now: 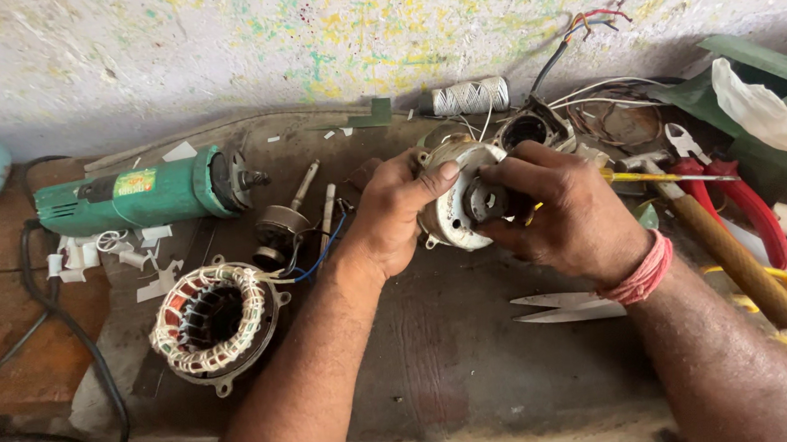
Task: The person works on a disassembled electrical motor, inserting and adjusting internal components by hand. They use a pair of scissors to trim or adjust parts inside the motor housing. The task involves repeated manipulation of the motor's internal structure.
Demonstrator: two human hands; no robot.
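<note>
A round metal motor cover (452,210) sits gripped between both hands, the left hand (391,214) clasping its rim and the right hand (564,210) pinching its dark centre hub (486,202). A wound stator (216,321) lies left of the left hand, and scissors (570,306) lie just below the right.

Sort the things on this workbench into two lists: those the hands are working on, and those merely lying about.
In hand:
- left hand gripping the round motor end cover
- right hand pinching the dark bearing hub at its centre

Lying about:
- green angle grinder
- wound stator
- rotor with shaft
- scissors
- red-handled pliers
- thread spool
- wooden-handled tool
</note>
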